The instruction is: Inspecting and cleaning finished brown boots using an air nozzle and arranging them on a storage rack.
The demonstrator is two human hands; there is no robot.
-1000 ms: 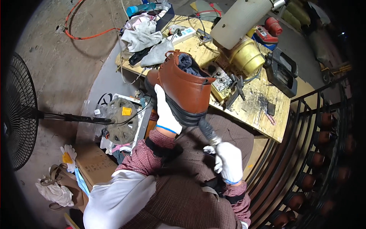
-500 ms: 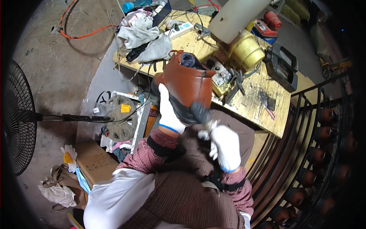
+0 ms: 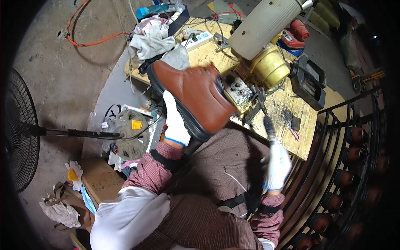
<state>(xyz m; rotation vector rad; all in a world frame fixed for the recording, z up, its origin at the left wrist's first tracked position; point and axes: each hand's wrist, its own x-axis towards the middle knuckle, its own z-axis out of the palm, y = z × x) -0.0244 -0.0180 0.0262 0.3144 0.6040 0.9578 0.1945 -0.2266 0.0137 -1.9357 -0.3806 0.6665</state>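
A brown leather boot point(image 3: 200, 91) with a thick black sole lies on its side in the air, toe to the upper left. My left hand point(image 3: 176, 123), in a white knit glove, grips it along the sole from below; some fingers are hidden behind the boot. To the right, my gloved right hand point(image 3: 278, 166) is closed around a slim dark-handled tool point(image 3: 269, 126) that points up over the table's front edge. The tool's exact kind is unclear, and its tip merges with dark metal parts point(image 3: 259, 98) on the table.
The wooden table point(image 3: 302, 137) carries a yellow machine part point(image 3: 270, 62), a knobbed control box point(image 3: 237, 88), a power strip point(image 3: 197, 41), rags point(image 3: 152, 43) and a black tray point(image 3: 308, 77). A fan point(image 3: 23, 129) stands left; a rack of brown boots point(image 3: 333, 202) lines the right.
The boot has turned in my left hand from upright to lying on its side, toe swung up-left. My right hand has moved away from the boot, rightward to the table edge, with the tool.
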